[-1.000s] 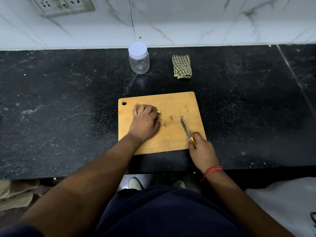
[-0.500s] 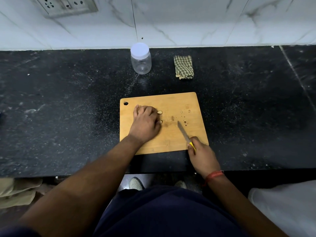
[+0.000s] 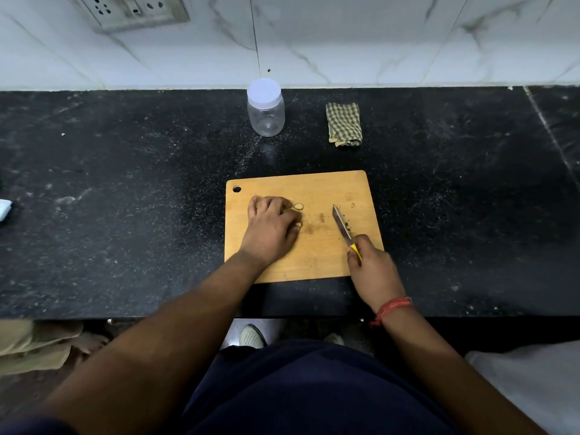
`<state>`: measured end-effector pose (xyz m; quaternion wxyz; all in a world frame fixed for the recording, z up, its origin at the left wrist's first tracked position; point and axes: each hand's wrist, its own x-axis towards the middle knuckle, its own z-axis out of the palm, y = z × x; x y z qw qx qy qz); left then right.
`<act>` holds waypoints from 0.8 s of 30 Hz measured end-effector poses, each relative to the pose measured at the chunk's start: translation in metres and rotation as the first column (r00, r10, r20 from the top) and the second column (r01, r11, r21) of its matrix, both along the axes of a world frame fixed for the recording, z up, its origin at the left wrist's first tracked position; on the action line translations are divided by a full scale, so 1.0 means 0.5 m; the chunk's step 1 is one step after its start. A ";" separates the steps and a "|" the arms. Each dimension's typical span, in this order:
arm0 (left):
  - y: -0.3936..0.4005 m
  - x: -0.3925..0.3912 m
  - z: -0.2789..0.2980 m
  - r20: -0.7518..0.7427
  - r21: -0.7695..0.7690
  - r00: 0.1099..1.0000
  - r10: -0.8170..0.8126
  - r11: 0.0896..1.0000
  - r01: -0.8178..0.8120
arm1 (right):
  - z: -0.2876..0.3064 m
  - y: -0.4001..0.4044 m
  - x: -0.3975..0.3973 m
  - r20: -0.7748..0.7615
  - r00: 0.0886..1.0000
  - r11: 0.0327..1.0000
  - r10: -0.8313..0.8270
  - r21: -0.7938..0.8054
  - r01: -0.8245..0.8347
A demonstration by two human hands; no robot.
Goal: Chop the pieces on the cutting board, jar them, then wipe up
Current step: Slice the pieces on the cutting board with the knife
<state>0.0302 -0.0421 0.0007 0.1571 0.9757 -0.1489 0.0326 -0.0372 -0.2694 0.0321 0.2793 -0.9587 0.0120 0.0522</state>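
Chopping underway: left hand (image 3: 270, 229) curled over pieces (image 3: 298, 206) on cutting board (image 3: 317, 255); right hand (image 3: 373, 268) clenches knife (image 3: 341, 227). Jar (image 3: 266, 112) lidded, empty; cloth (image 3: 344, 125) untouched on surface (image 3: 125, 183). Jarring and wiping remain.

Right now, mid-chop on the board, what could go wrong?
1. The left hand covers the pieces, fingertips toward the knife in the right hand; a close cut could nick them.
2. Bits lie beside the blade near the cutting board edge; a sweep may scatter them onto the counter.
3. The jar is lidded, so jarring needs a free hand.
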 end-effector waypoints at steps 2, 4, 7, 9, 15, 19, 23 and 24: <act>-0.001 0.000 0.001 0.035 -0.001 0.999 -0.001 1.000 0.001 | 0.002 0.011 0.002 -0.011 1.000 1.000 -0.004 0.022 0.004; -0.001 -0.003 0.002 0.067 -0.015 0.998 0.005 1.000 -0.004 | 0.004 0.018 0.003 -0.025 1.000 1.000 0.008 0.023 -0.008; 0.003 -0.012 -0.005 0.064 -0.020 0.998 -0.004 1.000 0.005 | 0.006 0.020 0.003 -0.039 0.999 1.000 0.029 0.013 -0.029; 0.011 -0.021 -0.013 0.050 -0.010 0.999 -0.012 1.000 0.013 | 0.009 0.022 0.003 -0.052 0.998 0.999 0.037 0.011 -0.036; 0.036 -0.035 -0.022 0.075 -0.014 0.997 0.026 1.000 -0.025 | 0.012 0.030 0.004 -0.074 0.996 0.999 0.050 0.016 -0.049; 0.012 -0.028 -0.012 0.042 -0.006 0.999 -0.012 1.000 0.013 | 0.010 0.039 0.005 -0.115 0.991 0.996 0.066 0.065 -0.059; -0.021 -0.015 0.007 -0.014 0.017 1.000 -0.026 1.000 0.026 | 0.006 0.044 0.007 -0.131 0.989 0.991 0.070 0.124 -0.053; -0.026 -0.012 0.011 -0.024 0.025 0.999 -0.026 0.999 0.027 | 0.005 0.044 0.007 -0.131 0.989 0.990 0.069 0.131 -0.051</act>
